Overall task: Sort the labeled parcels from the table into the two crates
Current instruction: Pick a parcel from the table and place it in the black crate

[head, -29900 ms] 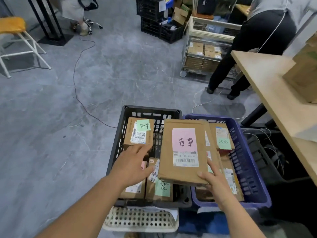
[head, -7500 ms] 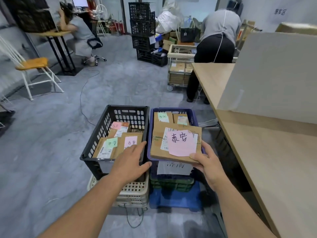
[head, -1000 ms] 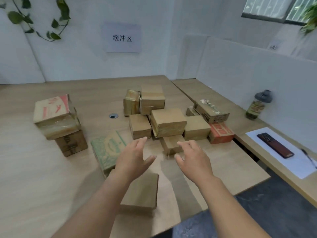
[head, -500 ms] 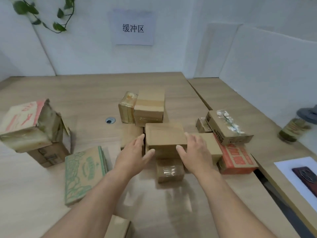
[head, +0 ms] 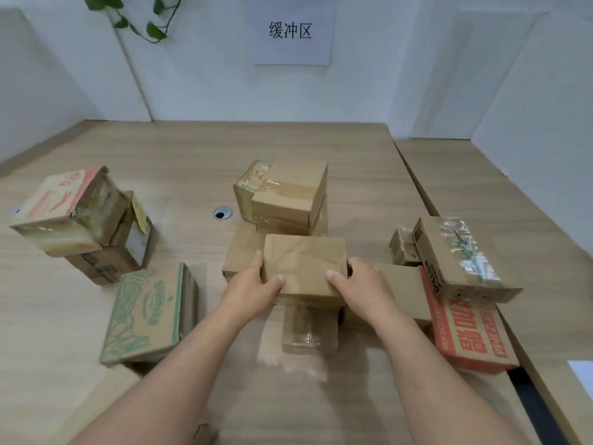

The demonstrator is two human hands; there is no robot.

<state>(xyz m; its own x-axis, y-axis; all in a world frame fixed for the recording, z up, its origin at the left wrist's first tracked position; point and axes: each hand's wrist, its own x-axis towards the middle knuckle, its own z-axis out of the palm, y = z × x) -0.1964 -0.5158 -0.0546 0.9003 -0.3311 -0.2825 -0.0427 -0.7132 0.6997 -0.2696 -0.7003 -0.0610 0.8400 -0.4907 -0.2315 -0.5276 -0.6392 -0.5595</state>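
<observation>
Both hands grasp one plain brown parcel [head: 305,264] at the centre of the frame. The left hand [head: 253,287] wraps its left end and the right hand [head: 362,287] its right end, with both thumbs pressed on the near top edge. The parcel is taped closed and shows no label on the faces in view. It sits above a small parcel wrapped in clear tape [head: 309,332], a flat brown box [head: 240,252] to its left and another brown box [head: 401,284] to its right. Whether it rests on them or is already raised cannot be told.

All the boxes on the wooden table [head: 192,155] are closed, so their contents stay hidden. Just behind the held parcel stands a taped stack of brown boxes [head: 285,197]. At the left of the frame a red-printed box [head: 64,210] lies tilted on a darker carton [head: 109,258], and a green-printed box [head: 144,313] lies below them. At the right, a box with torn tape strips [head: 459,255] leans over an orange-red printed box [head: 465,335], with a small carton [head: 402,248] just behind it.

A cable hole [head: 222,213] sits left of the rear stack. A paper sign [head: 290,30] hangs on the wall at upper centre.
</observation>
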